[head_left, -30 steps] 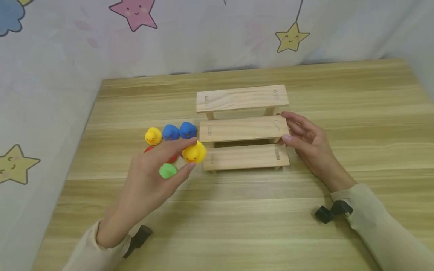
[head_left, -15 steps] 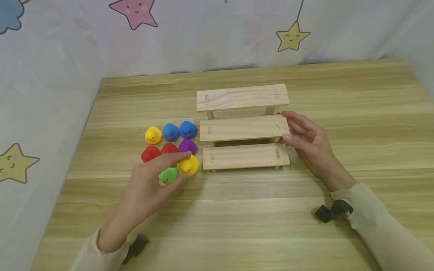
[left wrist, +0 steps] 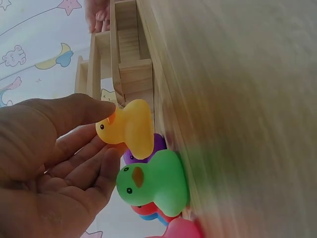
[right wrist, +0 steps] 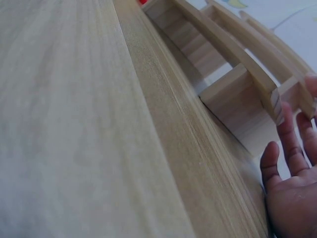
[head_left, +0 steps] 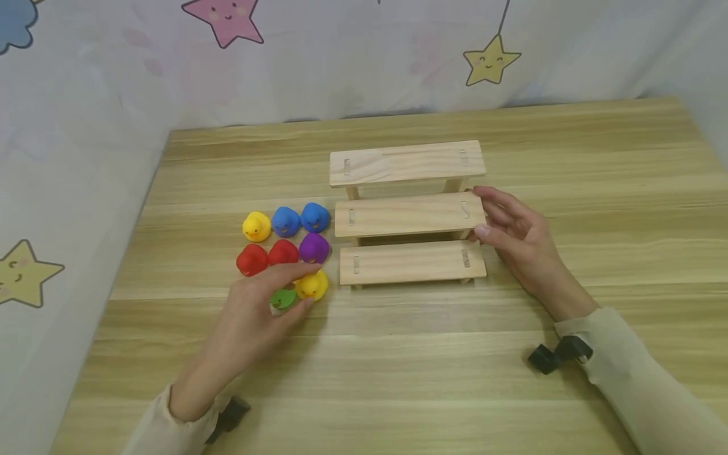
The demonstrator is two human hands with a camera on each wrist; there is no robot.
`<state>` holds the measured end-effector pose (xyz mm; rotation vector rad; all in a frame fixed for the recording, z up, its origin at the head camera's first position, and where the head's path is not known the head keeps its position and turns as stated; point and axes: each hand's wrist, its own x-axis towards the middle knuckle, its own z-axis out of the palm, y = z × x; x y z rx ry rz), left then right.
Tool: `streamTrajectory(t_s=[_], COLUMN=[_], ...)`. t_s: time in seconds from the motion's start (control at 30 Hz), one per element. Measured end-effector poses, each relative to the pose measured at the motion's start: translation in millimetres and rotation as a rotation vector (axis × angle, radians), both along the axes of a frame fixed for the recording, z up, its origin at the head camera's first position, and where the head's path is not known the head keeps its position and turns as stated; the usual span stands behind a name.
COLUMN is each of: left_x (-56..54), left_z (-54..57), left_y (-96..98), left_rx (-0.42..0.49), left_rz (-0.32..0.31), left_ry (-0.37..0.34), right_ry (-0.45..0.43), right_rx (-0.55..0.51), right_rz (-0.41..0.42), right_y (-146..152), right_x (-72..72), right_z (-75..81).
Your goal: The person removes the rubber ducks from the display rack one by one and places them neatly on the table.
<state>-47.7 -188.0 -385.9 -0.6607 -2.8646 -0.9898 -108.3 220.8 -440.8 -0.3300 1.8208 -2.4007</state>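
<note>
Between thumb and fingertips my left hand (head_left: pixel 247 316) pinches a yellow rubber duck (head_left: pixel 311 285). In the left wrist view this yellow duck (left wrist: pixel 131 128) looks slightly off the table, with a green duck (left wrist: pixel 158 181) close by. The green duck (head_left: pixel 282 298) is partly hidden by my fingers in the head view. A purple duck (head_left: pixel 314 248) sits just behind the held one. My right hand (head_left: pixel 520 246) holds the right end of the middle step of a three-step wooden stand (head_left: pixel 409 215), thumb at its front edge and a finger at its back edge.
Behind my left hand sit two red ducks (head_left: pixel 252 260), then another yellow duck (head_left: pixel 256 226) and two blue ducks (head_left: pixel 285 221), left of the stand. A printed cloth (head_left: pixel 370 69) hangs along the table's (head_left: pixel 409 373) back edge.
My left hand has lowered the yellow duck from beside the stand toward the front, bringing it to the green duck's right. The purple duck has come into view. My right hand stays put.
</note>
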Motion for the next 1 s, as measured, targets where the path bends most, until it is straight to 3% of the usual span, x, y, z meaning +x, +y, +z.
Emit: streamTrajectory(t_s=[0.43,0.87,1.0], left_x=[-4.4,-6.9,-8.9], left_z=[-4.8,-1.7,0.1], left_y=[-0.4,-1.8,-4.8], left_rx=[-0.031,-0.054,-0.058], left_rz=[-0.020,-0.032,-0.065], left_ry=[-0.040,-0.093,-0.059], right_ry=[-0.008,-0.015,-0.017], right_rx=[0.005,0.021,0.014], right_rz=[0.000,-0.003,-0.002], right_y=[1.0,1.0,0.6], right_x=[1.3,0.8,0.4], right_z=[1.2,1.1,0.3])
